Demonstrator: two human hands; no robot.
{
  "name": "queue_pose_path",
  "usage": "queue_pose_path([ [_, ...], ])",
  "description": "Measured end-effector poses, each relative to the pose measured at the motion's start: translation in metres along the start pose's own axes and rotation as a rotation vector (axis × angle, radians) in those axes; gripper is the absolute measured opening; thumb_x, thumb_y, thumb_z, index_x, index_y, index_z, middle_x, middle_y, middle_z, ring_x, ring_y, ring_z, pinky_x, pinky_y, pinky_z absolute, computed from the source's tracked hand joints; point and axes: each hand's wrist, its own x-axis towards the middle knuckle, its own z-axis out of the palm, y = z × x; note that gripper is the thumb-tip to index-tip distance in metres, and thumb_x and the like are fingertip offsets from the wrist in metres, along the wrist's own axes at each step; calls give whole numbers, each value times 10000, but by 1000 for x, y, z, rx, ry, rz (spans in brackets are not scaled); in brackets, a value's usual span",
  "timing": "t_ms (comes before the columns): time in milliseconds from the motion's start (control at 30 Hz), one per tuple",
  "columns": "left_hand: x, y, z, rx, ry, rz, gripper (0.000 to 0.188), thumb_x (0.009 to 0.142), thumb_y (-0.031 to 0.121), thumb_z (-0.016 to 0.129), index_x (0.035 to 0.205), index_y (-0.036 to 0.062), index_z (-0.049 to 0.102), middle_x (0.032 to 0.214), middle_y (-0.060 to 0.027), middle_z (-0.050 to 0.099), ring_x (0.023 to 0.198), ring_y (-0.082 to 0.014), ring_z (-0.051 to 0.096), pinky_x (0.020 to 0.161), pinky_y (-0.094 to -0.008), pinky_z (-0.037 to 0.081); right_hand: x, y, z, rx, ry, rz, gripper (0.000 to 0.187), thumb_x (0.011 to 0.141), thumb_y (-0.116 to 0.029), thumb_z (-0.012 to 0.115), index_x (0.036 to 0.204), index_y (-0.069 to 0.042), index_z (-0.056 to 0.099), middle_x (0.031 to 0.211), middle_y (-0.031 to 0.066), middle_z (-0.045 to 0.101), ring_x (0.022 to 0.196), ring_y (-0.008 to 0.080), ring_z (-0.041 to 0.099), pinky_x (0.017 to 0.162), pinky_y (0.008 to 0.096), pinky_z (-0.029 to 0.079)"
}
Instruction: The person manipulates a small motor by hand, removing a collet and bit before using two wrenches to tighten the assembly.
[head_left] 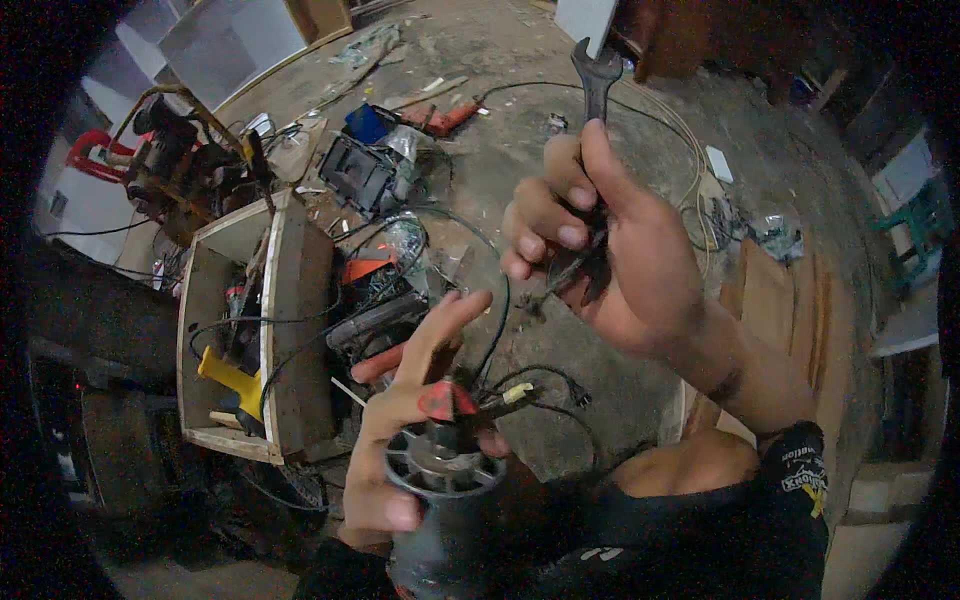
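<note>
My left hand [385, 440] is wrapped round the upper body of a dark cylindrical power tool [440, 545], its thumb at the front and a finger stretched up behind. A spoked grey collar [440, 470] tops the tool, and a red piece like a router bit [447, 400] stands on its shaft. Higher up and to the right, my right hand [640, 240] is closed on a dark open-end wrench [597, 85], its jaw pointing up, clear of the tool. Something dark and thin [592, 262] also shows in that palm; its kind is unclear.
A wooden box [300, 330] at left holds tools, including a yellow-handled one [230, 380]. Cables, an open black case [360, 170] and an orange power tool [440, 120] lie on the floor. A machine [165, 160] stands far left; wooden boards [780, 310] lie right.
</note>
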Motion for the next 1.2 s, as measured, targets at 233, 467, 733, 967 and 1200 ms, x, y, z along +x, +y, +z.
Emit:
queue_pose_path([
  [233, -27, -7, 8, -353, 121, -196, 843, 529, 423, 773, 1211, -15, 541, 1225, -242, 414, 1074, -330, 529, 917, -360, 430, 21, 13, 40, 23, -94, 118, 417, 994, -465, 282, 742, -139, 350, 615, -4, 337, 660, 180, 436, 654, 339, 415],
  [467, -22, 11, 15, -470, 241, -298, 822, 509, 415, 785, 1143, -47, 540, 1140, -208, 460, 947, -289, 581, 861, -331, 449, 35, 22, 38, -157, -77, -107, 437, 993, -469, 286, 742, -116, 336, 610, 12, 348, 639, 179, 448, 627, 331, 426],
  [733, -19, 7, 4, -450, 318, -188, 772, 519, 399, 786, 1105, -24, 513, 1205, -239, 430, 909, -284, 590, 843, -327, 455, 23, 40, 15, -379, -3, -56, 440, 986, -438, 349, 713, -94, 361, 597, 21, 386, 585, 160, 456, 582, 309, 427],
  [967, -23, 14, 11, -479, 360, -211, 731, 528, 385, 787, 1072, -3, 490, 1262, -266, 404, 877, -280, 598, 828, -324, 461, -14, 46, 12, -733, -26, 139, 173, 865, -202, 652, 846, -50, 570, 642, -49, 492, 568, 32, 440, 521, 207, 363],
  [1200, -18, 7, 14, -442, 496, -10, 693, 537, 372, 788, 1039, 17, 467, 1318, -293, 378, 844, -276, 606, 812, -321, 466, -20, 56, 20, -613, -76, 268, 140, 876, -132, 648, 942, -18, 600, 745, -10, 580, 649, 37, 516, 590, 198, 418],
])
